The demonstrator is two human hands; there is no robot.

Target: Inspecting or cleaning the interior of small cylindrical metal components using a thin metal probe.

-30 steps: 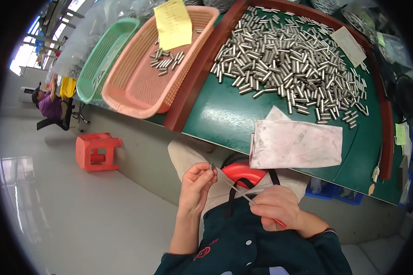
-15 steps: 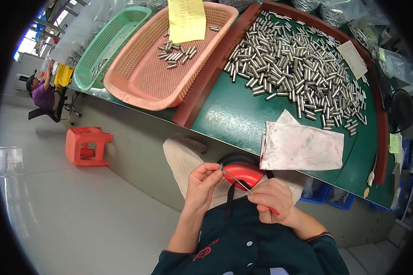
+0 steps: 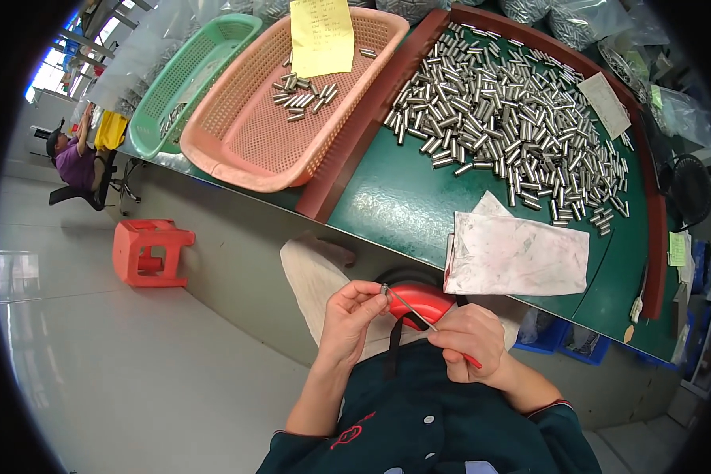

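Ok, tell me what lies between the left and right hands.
In the head view, the thin metal shaft of a red-handled tool runs from the right hand toward a small metal piece in the left hand; contact is unclear.

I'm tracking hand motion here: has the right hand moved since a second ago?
Yes, slightly. Judged against the folded white cloth on the green table, the right hand now appears closer to the cloth's lower edge and a little farther left.
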